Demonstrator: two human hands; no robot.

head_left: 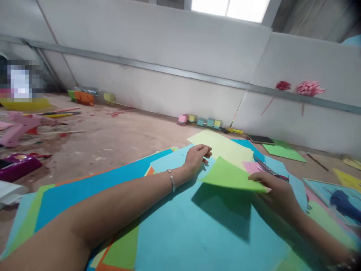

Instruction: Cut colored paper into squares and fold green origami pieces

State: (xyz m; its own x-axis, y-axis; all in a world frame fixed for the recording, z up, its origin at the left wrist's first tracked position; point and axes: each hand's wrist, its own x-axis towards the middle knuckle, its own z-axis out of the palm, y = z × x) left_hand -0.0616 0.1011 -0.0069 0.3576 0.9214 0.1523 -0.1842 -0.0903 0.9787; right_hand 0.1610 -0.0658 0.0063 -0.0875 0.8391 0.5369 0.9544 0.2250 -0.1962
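My right hand (275, 188) pinches the right edge of a green sheet of paper (228, 175). The sheet is lifted and bends, casting a shadow on the large light-blue sheet (180, 229) below. Beyond its left side, my left hand (196, 161) rests on the paper, fingers loosely curled and slightly apart, holding nothing visible. Pale yellow paper (222, 145) lies just past the left hand. Scissors (266, 166) lie by my right hand, partly hidden by it, with a pink piece of paper (250, 166) beside them.
A pink glue gun (19, 126) and a purple tape dispenser (21, 165) are at the left. Small coloured paper blocks (200, 121) line the wall. A dark flat object (261, 139) and a picture with a dark blue shape (335, 199) lie to the right.
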